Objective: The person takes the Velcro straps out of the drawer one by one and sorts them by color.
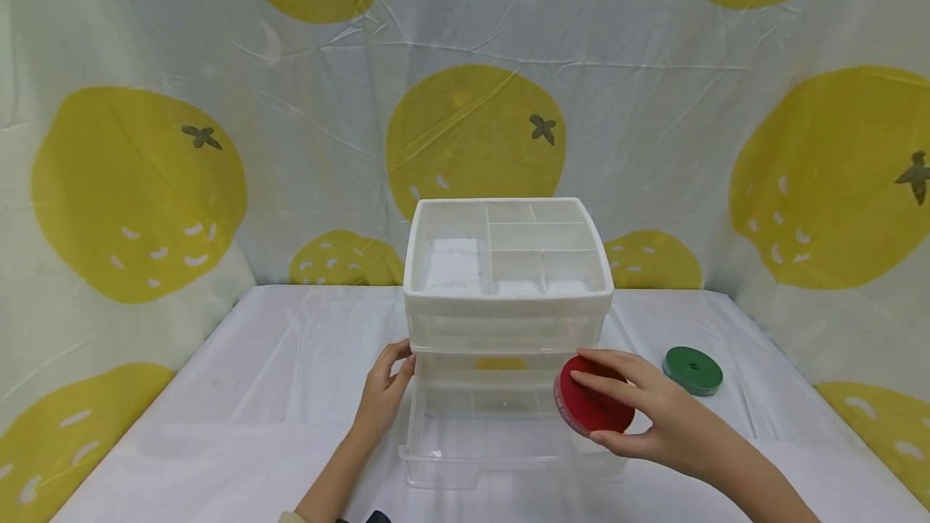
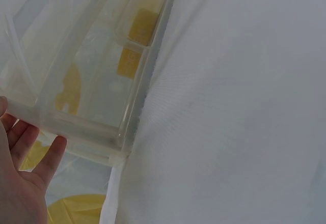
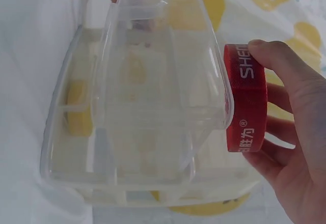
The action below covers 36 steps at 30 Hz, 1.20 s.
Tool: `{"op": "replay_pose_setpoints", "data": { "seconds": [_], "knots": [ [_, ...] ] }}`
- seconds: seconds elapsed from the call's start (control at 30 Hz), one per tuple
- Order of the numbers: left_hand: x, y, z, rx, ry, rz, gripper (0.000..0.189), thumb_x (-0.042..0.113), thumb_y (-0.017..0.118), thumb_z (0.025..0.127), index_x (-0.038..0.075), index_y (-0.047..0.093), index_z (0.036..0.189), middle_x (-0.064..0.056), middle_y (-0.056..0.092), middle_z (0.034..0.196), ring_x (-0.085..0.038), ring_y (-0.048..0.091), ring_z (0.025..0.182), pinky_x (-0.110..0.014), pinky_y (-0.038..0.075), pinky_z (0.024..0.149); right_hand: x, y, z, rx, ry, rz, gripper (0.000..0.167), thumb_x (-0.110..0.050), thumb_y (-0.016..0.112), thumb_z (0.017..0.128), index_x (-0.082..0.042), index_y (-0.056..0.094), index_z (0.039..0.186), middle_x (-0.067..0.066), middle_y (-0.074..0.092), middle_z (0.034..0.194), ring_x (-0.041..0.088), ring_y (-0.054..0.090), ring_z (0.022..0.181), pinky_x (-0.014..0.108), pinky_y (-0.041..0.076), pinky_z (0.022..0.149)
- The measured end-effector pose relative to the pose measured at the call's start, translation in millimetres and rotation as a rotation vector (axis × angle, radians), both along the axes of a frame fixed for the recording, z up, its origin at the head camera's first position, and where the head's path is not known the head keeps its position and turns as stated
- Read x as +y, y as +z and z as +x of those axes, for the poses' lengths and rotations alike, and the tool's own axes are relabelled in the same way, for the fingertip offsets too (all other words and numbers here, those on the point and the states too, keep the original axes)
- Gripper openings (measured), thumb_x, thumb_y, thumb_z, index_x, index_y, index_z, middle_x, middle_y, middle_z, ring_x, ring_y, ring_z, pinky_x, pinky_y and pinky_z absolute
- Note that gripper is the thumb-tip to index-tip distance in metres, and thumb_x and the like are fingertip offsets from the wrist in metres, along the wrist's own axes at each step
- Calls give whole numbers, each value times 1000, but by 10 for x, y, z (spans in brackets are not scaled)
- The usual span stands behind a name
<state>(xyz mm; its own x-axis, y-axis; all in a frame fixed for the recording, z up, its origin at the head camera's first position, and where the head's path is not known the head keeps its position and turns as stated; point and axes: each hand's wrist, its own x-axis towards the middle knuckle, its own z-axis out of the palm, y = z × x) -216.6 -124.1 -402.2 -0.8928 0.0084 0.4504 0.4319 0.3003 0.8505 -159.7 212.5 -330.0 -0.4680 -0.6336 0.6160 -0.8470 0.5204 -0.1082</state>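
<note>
A white plastic drawer box (image 1: pixel 508 309) with a divided top tray stands on the table, its lower clear drawer (image 1: pixel 508 470) pulled out toward me. At the box's left side, my left hand (image 1: pixel 385 390) rests its fingertips against the plastic; in the left wrist view its fingers (image 2: pixel 49 158) lie along the edge. My right hand (image 1: pixel 657 414) grips a red roll of strap tape (image 1: pixel 592 406) by its rim, over the drawer's right side. White lettering shows on the roll's (image 3: pixel 246 99) outer face in the right wrist view.
A green roll (image 1: pixel 693 370) lies flat on the white-covered table (image 1: pixel 291 394), right of the box. Behind hangs a curtain (image 1: pixel 312 119) printed with yellow fruit. A yellow patch (image 3: pixel 79 108) shows through the clear plastic.
</note>
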Motion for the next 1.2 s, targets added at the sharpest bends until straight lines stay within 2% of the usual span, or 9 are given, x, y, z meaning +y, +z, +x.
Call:
{"op": "replay_pose_setpoints", "data": {
  "seconds": [0.07,0.33,0.53,0.63,0.8,0.9,1.0,1.1,1.2],
  "knots": [
    [-6,-20,-16,10,0,-2,25,5,49,92,-4,55,114,-13,57,107,6,46,95,-18,51,77,35,-16,16,14,-22,-25,50,-41,66,80,-14,58,120,6,49,129,3,37,121,5,46,78],
    [-70,-276,-192,34,-16,16,26,13,50,93,4,56,117,-7,57,109,0,48,99,-19,51,79,200,-75,9,91,-53,-134,51,-46,62,81,-8,62,115,8,51,127,4,39,119,4,44,79],
    [-81,-302,-196,40,-34,10,29,19,49,94,6,55,119,-5,56,111,-8,50,102,-20,52,79,377,-140,-5,103,-126,-155,54,-50,59,81,-8,63,113,10,52,125,3,39,117,2,43,77],
    [-80,-301,-195,37,-28,7,28,18,48,94,5,55,118,-6,56,111,-6,50,101,-20,51,80,471,-188,-39,134,-136,-187,54,-49,59,81,-5,64,111,15,53,122,6,42,117,1,42,79],
    [-73,-302,-206,32,-4,15,26,13,50,93,4,56,117,-7,58,110,-2,49,100,-19,52,79,645,-286,-85,151,-220,-203,57,-54,55,81,-6,65,110,14,54,121,3,39,120,-1,38,81],
    [-69,-308,-208,19,-4,27,27,10,50,93,4,56,118,-7,57,111,-9,51,103,-20,52,79,748,-354,-104,121,-289,-195,54,-46,69,74,-8,64,113,11,54,122,-4,35,120,-3,36,79],
    [-68,-312,-207,12,-5,29,27,10,50,93,5,55,119,-6,57,112,-13,51,104,-20,52,80,828,-418,-128,79,-366,-192,61,-25,85,59,-10,63,114,11,54,120,-9,31,117,-6,34,76],
    [-68,-304,-198,25,-7,13,27,12,50,93,5,56,118,-5,57,111,-11,51,103,-19,51,80,889,-485,-157,32,-448,-186,71,-11,87,49,-12,63,115,12,53,119,-15,26,114,-8,30,73],
    [-44,-207,-136,22,-10,10,27,13,49,94,3,56,117,-8,57,110,-10,51,102,-19,51,80,965,-565,-197,4,-479,-190,69,-9,86,50,-11,62,115,11,52,119,-17,23,113,-9,29,71]
  ]
}}
